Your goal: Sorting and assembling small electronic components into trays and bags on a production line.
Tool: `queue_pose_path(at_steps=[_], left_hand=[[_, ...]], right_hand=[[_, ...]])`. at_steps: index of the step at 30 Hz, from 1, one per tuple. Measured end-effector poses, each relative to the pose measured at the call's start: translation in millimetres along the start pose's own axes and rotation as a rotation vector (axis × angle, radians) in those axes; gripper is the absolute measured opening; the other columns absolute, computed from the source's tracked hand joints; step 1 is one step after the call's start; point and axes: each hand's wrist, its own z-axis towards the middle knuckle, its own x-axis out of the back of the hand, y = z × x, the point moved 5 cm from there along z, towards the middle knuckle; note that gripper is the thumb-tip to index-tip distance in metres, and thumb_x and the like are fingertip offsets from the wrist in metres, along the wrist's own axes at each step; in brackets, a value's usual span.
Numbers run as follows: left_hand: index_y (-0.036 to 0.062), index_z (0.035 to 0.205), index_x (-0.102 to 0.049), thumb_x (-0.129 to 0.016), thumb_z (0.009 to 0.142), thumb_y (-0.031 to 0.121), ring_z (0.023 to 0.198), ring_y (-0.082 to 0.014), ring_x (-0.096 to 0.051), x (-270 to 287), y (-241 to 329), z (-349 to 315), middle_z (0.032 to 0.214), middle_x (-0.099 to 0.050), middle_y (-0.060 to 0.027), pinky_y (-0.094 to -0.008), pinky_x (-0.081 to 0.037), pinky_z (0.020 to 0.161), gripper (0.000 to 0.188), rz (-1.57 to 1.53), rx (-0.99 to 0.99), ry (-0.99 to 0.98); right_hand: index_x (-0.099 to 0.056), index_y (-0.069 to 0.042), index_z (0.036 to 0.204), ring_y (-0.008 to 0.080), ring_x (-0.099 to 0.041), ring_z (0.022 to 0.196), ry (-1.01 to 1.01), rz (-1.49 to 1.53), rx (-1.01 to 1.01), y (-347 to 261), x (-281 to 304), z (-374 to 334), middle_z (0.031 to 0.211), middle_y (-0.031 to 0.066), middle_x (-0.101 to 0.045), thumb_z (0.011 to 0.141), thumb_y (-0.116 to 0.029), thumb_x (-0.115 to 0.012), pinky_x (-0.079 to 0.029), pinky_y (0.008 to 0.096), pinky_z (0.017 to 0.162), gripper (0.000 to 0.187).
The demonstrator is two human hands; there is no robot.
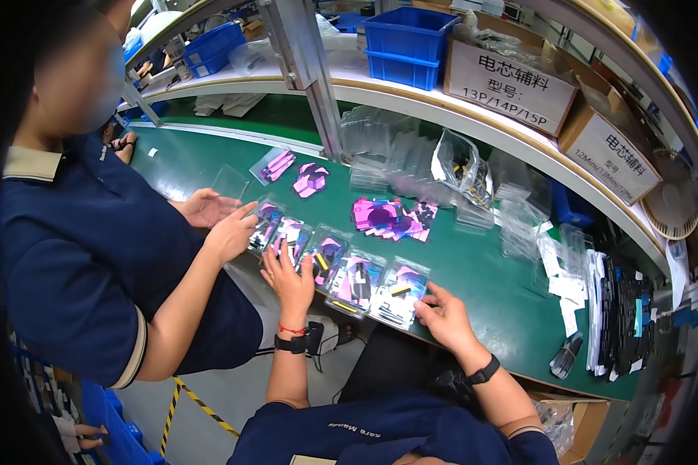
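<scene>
L hand (289, 280) on clear packets (341, 277), R hand (444, 316) at row end, green bench (473, 287)

Blue bins (408, 45) (stacked) and cardboard boxes (512, 85) on shelf (380, 97).

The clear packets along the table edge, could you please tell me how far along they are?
Done: five filled clear packets lie in a row at the green table edge. In hand: the left hand rests on the middle ones, the right hand touches the end one. Left: loose pink parts and empty clear packets behind.
</scene>
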Motion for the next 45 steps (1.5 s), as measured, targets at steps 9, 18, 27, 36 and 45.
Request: queue_pose_path(at_steps=[9,18,27,36,45], left_hand=[[0.0011,0.133,-0.049,-0.057,0.093,0.025,0.133,-0.0441,-0.032,-1,-38,29,0.139,-0.040,-0.0269,-0.0557,-0.026,0.107,0.047,-0.204,-0.146,0.205],[-0.0014,0.140,-0.043,-0.046,0.101,0.024,0.139,-0.0421,-0.028,4,3,-20,0.148,-0.034,-0.0275,-0.0518,-0.020,0.113,0.047,-0.170,-0.150,0.324],[-0.0040,0.135,-0.044,-0.047,0.100,0.029,0.137,-0.0416,-0.032,26,139,-82,0.149,-0.031,-0.0250,-0.0533,-0.027,0.110,0.048,-0.383,-0.525,0.049],[-0.0052,0.126,-0.050,-0.060,0.090,0.011,0.125,-0.0422,-0.045,-14,278,-168,0.140,-0.040,-0.0270,-0.0479,-0.039,0.102,0.041,-0.760,-0.853,-0.578],[-0.0027,0.111,-0.062,-0.065,0.085,0.002,0.119,-0.0379,-0.052,-27,331,-214,0.135,-0.046,-0.0228,-0.0442,-0.044,0.097,0.027,-0.790,-1.022,-0.756]], right_hand=[[-0.037,0.008,0.141,0.0192,-0.066,0.089,-0.011,0.073,-0.019,-9,-42,32,0.116,0.0205,-0.062,0.090,-0.016,-0.067,-0.056,0.0281,0.071,0.063],[-0.045,0.009,0.133,0.0357,-0.067,0.096,-0.009,0.022,0.194,-46,-49,28,0.118,0.0274,-0.061,0.085,-0.023,-0.069,-0.053,0.0389,0.083,0.063],[-0.046,0.005,0.131,0.0414,-0.050,0.115,0.776,-0.626,0.326,-22,133,-128,0.129,0.0248,-0.052,0.079,-0.016,-0.070,-0.043,0.0460,0.099,0.061],[-0.040,-0.008,0.143,0.0320,-0.052,0.102,1.074,-0.906,-0.407,88,225,-168,0.115,0.0179,-0.055,0.078,-0.034,-0.073,-0.045,0.0446,0.082,0.077],[-0.049,0.000,0.129,0.0350,-0.053,0.099,1.271,-0.651,-0.079,87,232,-231,0.108,0.0162,-0.058,0.083,-0.016,-0.067,-0.045,0.0423,0.090,0.052]])
